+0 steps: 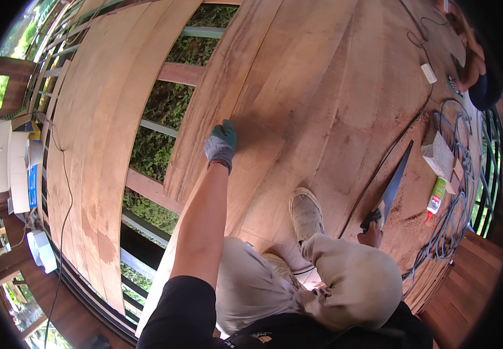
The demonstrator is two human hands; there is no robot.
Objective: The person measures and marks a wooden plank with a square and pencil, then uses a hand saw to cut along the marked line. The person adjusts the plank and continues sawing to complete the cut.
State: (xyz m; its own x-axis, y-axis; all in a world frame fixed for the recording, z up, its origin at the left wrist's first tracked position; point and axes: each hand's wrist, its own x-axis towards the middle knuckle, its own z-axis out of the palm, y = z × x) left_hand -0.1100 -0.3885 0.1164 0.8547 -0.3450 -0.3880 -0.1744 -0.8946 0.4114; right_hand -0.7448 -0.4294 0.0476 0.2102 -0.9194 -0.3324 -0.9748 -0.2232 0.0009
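My left hand [221, 144], in a grey and green work glove, is over the left edge of the wooden floorboards [263, 116], at the gap beside them. Its fingers look curled closed; whatever may be inside them is hidden. Beside my right knee, my bare right hand [371, 236] grips the black handle of a handsaw [395, 181]. The saw's long blade points up and away over the boards, tilted to the right. My knee covers part of the right wrist.
Left of me an open gap shows joists [147, 189] with plants below. On the right lie a glue bottle [435, 196], a block [437, 152] and coiled hoses or cables [446, 232]. Another person [477, 75] crouches at far right. Cardboard boxes [19, 163] stand at far left.
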